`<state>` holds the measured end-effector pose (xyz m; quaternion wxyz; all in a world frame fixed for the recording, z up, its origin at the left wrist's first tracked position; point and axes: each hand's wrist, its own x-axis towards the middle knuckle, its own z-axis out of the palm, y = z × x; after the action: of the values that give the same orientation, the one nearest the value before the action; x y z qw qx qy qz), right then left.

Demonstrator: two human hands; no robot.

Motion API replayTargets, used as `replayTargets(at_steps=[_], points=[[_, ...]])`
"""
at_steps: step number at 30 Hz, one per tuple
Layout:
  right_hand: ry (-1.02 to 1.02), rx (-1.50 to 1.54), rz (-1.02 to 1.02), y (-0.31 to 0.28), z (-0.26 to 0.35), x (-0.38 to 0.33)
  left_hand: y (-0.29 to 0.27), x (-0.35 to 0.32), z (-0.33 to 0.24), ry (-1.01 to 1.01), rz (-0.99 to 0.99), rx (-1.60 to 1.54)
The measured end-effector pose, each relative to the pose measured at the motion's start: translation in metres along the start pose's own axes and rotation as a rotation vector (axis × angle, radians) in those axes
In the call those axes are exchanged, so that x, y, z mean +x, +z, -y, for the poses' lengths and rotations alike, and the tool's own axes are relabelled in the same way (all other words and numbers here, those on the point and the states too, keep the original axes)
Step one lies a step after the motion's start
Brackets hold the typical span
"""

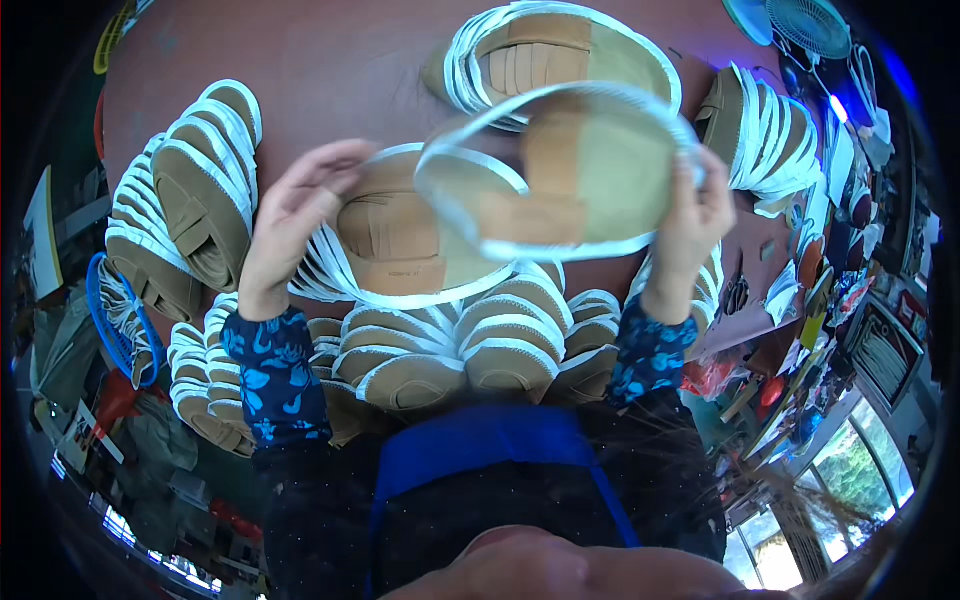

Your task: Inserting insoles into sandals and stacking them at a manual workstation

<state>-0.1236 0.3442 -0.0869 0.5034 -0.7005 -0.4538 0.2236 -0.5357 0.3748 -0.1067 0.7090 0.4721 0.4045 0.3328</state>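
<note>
My right hand (695,210) is closed on the edge of a tan shoe upper (625,180) with white edging, blurred by motion and held over the table. Below it lies a stack of similar shoe uppers (385,235), fanned out so their white edges show. At the left end of that stack my left hand (305,205) has its fingers bent and parted from the thumb, with nothing visible between them. Whether its fingertips touch the stack is hard to make out. Another stack of uppers (535,65) rests farther back, partly covered by the held one.
Rows of uppers (205,190) stand at the left, with more uppers (510,370) along the near edge of the reddish table (300,60). A blue basket (135,330) is at far left. Scissors (736,295) and a small fan (808,25) are on the right.
</note>
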Motion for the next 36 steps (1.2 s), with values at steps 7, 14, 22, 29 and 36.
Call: replayTargets(at_steps=[7, 14, 22, 29, 36], points=[[-0.106, -0.117, -0.131, -0.015, -0.054, 0.108, -0.028, -0.031, 0.068, -0.001, -0.434, 1.183], [-0.142, -0.269, -0.137, 0.034, -0.085, 0.116, -0.015, -0.032, 0.09, -0.006, -0.685, 0.889], [0.001, 0.045, -0.04, 0.025, -0.091, 0.118, -0.02, -0.031, 0.092, -0.008, -0.71, 0.897], [0.011, 0.238, -0.172, 0.005, -0.069, 0.139, -0.018, -0.034, 0.092, 0.014, -0.72, 0.956], [0.102, 0.533, -0.133, 0.114, -0.023, 0.205, -0.016, -0.035, 0.091, 0.016, -0.731, 0.986]])
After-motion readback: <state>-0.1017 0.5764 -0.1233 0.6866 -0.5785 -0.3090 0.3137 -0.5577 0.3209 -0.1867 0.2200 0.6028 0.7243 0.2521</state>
